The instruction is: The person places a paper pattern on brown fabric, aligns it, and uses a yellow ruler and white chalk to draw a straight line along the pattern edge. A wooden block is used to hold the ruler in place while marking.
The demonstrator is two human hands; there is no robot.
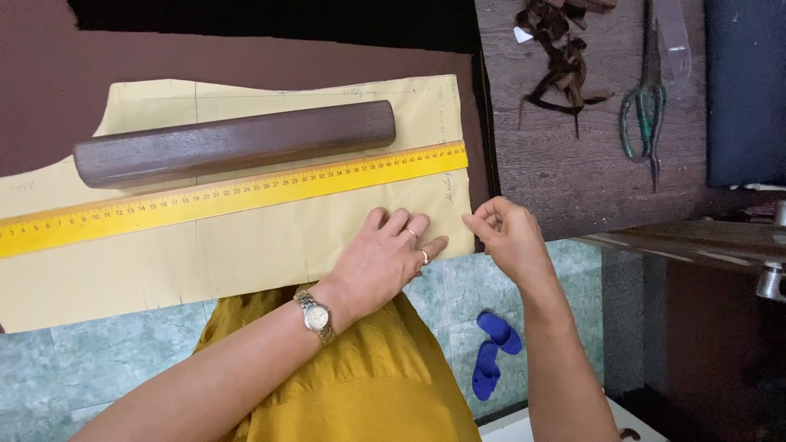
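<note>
Fingers of the left hand (385, 258) lie spread and flat, gripping nothing, on the pale yellow paper pattern sheet (246, 245) near its lower right corner, while the right hand (506, 233) has its fingertips pinched together at that sheet's right edge, apparently nipping the paper, though the contact is too small to confirm. Pattern sheet spread over brown fabric (49, 90) at the table's near edge, weighted by a long yellow ruler (229, 192) and a dark wooden bar (233, 143); green-handled scissors (647, 102) lie well apart toward the far right.
</note>
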